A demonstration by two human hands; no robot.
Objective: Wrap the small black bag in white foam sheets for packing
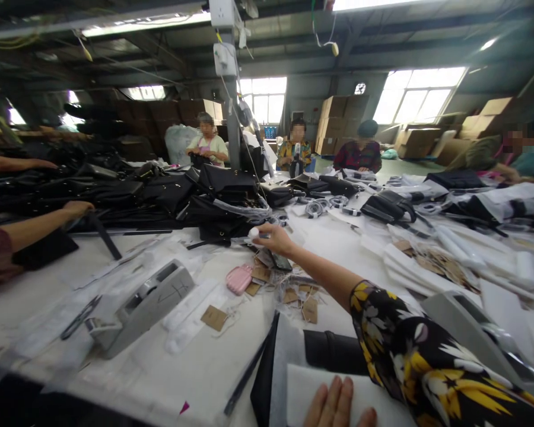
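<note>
My right hand (276,240) reaches across the table and pinches a small white round object (253,233) whose kind I cannot make out. Close by are black bags (225,231). Below that hand lie a pink pouch (239,279) and brown paper tags (310,309) with strings. Near the bottom edge my left hand (333,406) rests flat, fingers stretched out, on a white foam-like sheet (305,385). Under the sheet is a black item (333,350), probably a bag, with a dark strap (249,373) to its left. My left wrist is out of frame.
A grey tape dispenser (146,302) and snips (80,317) lie on the left. Another dispenser (467,326) stands by my right sleeve. Black bags (93,193) are heaped along the back left. At left, a co-worker's hand (78,209) holds a black strip; other people sit opposite.
</note>
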